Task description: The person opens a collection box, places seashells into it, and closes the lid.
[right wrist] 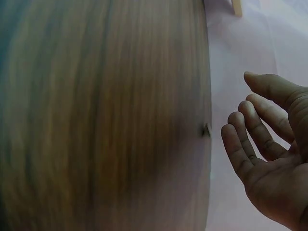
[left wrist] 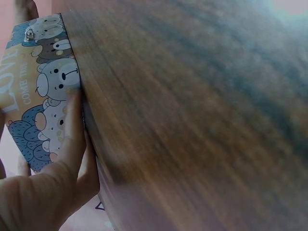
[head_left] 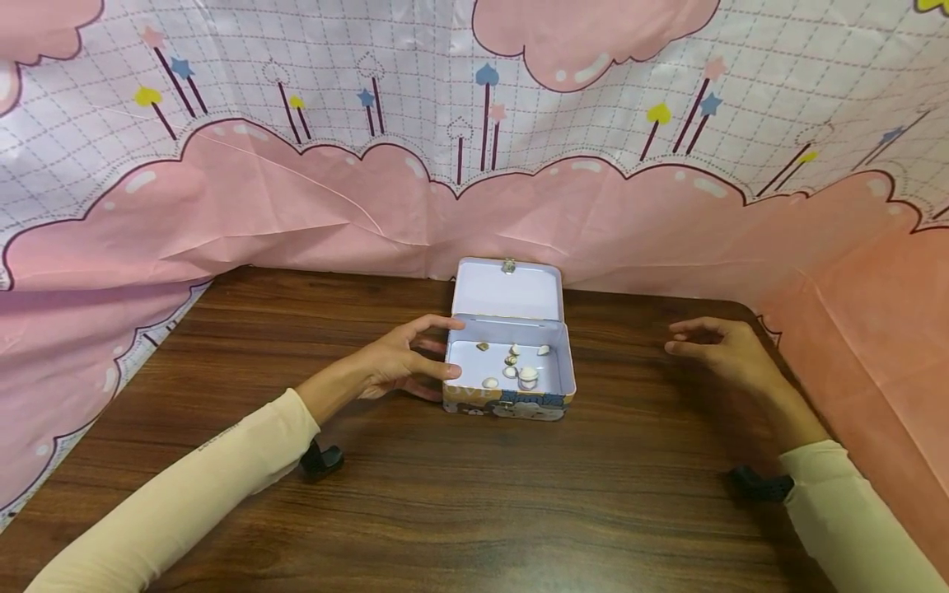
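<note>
A small tin box (head_left: 508,403) with bears and lettering printed on it stands on the brown table, its lid (head_left: 507,290) tipped back against the pink cloth. Several seashells (head_left: 528,375) lie scattered over its pale inside floor. My left hand (head_left: 396,358) holds the box at its left end, thumb and index finger at the rim and other fingers lower down. In the left wrist view, fingers press along the printed wall of the tin box (left wrist: 57,77). Away to the right, my right hand (head_left: 719,350) hovers over the table with fingers loosely bent and nothing in them.
Cloth printed with pink clouds (head_left: 311,222) hangs behind the wood-grain table (head_left: 474,511) and along both sides. A small metal clasp (head_left: 508,266) sits on the lid's edge. Black wrist mounts (head_left: 320,459) stick out below the cream sleeves (head_left: 222,461).
</note>
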A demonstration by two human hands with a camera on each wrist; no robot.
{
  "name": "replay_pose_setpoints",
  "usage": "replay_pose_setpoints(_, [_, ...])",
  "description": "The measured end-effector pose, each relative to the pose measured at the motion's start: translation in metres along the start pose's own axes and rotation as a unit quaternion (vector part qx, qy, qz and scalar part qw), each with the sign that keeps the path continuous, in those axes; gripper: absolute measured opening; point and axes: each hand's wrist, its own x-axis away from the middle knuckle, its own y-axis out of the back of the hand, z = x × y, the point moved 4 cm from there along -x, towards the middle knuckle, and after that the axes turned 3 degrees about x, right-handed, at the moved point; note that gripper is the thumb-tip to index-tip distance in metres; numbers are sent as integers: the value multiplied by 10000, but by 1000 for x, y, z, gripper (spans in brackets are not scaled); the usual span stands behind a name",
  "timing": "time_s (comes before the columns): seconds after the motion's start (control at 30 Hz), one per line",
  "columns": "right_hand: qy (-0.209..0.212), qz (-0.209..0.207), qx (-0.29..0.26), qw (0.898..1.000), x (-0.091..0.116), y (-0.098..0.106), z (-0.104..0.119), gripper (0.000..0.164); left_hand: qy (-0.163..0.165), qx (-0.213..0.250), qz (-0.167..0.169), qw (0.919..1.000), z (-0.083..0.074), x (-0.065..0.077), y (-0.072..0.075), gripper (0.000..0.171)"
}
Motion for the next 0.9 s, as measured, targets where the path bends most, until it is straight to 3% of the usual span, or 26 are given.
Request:
replay_pose_setpoints(0.33, [-425,414,341,9977,-13,4,-36,59,15,32,-1,10000,1,-1,0,83])
replay_pose_setpoints(0.6, [-676,800,575,9928,-19,5,-38,62,44,132,-41,9999,0,0,-2,83])
replay_pose_setpoints(0.9, [-762,829,654,9915,-21,3,-41,58,5,113,-34,9999,-1,1,-2,82])
